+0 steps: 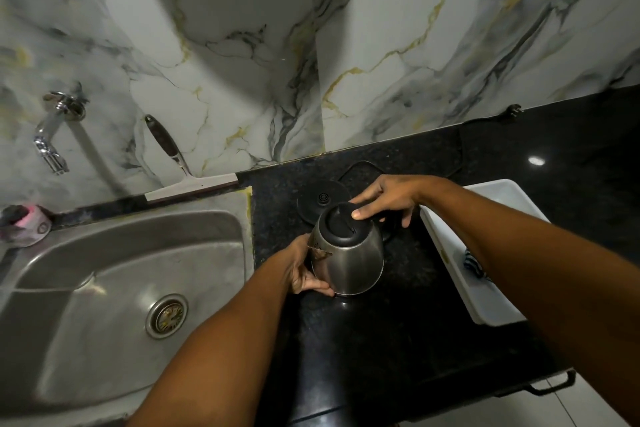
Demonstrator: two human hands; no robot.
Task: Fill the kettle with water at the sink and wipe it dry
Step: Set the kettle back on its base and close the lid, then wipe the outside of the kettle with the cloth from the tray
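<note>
Standing at the dark worktop [381, 357], we have the kettle [349, 262] between both hands, just to the right of the sink [104, 270] and in front of its round black base [322, 199]. Our left hand [306, 274] is closed around the lower steel body, thumb under its near edge, most likely to keep it from sliding or tipping while the other hand works on top. Our right hand [391, 198] reaches over from behind, thumb pressed on the black lid [343, 222] and the fingers spread loosely down the far side, where the handle seems to be hidden; we judge this a grip meant to open the lid or lift the kettle. The lid looks shut, so filling has not begun. The tap [52, 146] sits on the wall at the far left, so the kettle has to cross over the basin to reach it. A white tray [446, 236] to the right holds a striped cloth [472, 265], probably kept near for the wiping. A squeegee [180, 166] leans on the marble wall behind the sink, clear of our path.
</note>
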